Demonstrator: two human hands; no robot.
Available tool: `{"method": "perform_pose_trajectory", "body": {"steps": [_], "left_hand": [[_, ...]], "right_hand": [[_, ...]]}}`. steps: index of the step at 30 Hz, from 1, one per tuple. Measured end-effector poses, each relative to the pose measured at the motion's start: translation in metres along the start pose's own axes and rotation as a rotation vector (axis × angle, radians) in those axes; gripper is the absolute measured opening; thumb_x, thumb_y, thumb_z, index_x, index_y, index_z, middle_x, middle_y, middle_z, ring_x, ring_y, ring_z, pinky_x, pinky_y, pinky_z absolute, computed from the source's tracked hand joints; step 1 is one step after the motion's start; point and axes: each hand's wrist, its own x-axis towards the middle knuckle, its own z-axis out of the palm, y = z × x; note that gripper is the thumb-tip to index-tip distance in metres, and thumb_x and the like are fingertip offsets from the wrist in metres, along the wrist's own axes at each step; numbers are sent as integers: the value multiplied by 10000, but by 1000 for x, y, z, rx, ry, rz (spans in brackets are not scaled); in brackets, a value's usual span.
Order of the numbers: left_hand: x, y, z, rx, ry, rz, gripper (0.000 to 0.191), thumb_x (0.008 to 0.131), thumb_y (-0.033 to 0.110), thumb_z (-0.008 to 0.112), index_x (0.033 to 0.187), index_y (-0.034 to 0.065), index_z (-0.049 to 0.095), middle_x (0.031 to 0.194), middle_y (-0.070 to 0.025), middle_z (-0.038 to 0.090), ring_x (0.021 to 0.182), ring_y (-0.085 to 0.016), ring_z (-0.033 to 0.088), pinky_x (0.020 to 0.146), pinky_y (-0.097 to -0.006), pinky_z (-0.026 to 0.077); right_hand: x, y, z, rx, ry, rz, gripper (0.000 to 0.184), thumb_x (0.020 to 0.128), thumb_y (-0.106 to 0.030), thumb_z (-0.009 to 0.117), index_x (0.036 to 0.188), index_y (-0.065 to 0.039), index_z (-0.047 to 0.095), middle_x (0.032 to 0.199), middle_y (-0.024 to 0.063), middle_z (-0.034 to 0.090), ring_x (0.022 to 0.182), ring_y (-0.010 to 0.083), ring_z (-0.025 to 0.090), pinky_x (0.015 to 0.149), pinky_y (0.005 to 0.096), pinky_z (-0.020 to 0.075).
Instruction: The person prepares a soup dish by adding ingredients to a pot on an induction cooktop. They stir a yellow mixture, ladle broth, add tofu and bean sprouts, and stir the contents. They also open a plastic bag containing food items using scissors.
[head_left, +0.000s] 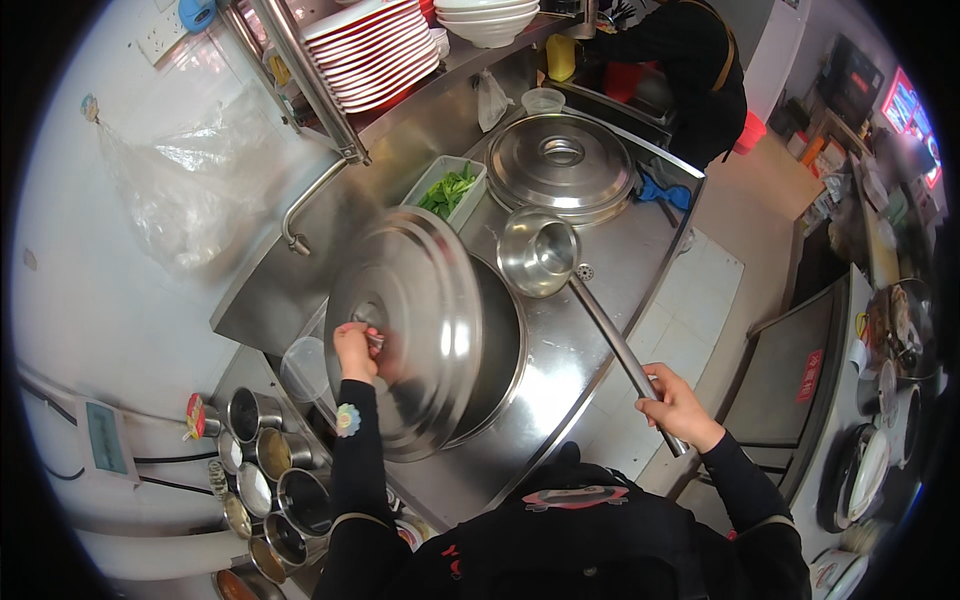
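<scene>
My left hand grips the handle of a large stainless steel pot lid, which is tilted over a deep stainless steel pot. The right part of the pot's dark mouth shows beside the lid; its contents cannot be made out. In my right hand is the long handle of a large steel ladle. The ladle's bowl is raised at the upper right of the pot. Behind it stands a second large pot with its lid on. A plastic container of green leaves stands between the pots and the wall.
A curved steel faucet juts from the wall. Stacked plates and white bowls stand on a shelf above. Several steel canisters stand at the lower left. Another person is at the sink beyond. A counter with dishes runs along the right.
</scene>
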Motion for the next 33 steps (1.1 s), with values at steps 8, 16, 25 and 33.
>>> {"method": "perform_pose_trajectory", "body": {"steps": [8, 16, 25, 33], "left_hand": [[-25, 54, -30, -90, -49, -70, 195, 860, 149, 653, 921, 123, 469, 626, -24, 551, 460, -115, 521, 367, -220, 373], [-38, 18, 1, -34, -88, 57, 277, 844, 168, 713, 848, 141, 437, 606, -32, 558, 439, -136, 553, 341, -230, 384], [-10, -81, 39, 121, -132, 167, 211, 806, 83, 706, 777, 110, 498, 644, -31, 574, 472, -99, 510, 395, -230, 368], [-14, -86, 30, 672, -189, 380, 365, 752, 194, 744, 1011, 42, 538, 862, -117, 623, 696, -209, 607, 619, -328, 482]], "right_hand": [[37, 20, 37, -751, 47, -458, 489, 774, -62, 592, 1235, -5, 440, 822, 185, 621, 719, 351, 625, 640, 433, 502], [46, 25, 49, -492, 67, -259, 497, 812, -53, 605, 1273, -34, 420, 769, 142, 596, 670, 293, 627, 596, 378, 498], [2, 19, 2, 464, 40, -40, 368, 868, -7, 572, 1213, -48, 452, 765, 37, 563, 546, 98, 539, 486, 235, 436], [-10, 19, 19, 608, -105, 18, 409, 857, 27, 571, 1234, -67, 445, 831, 75, 591, 556, 119, 554, 503, 253, 456]]}}
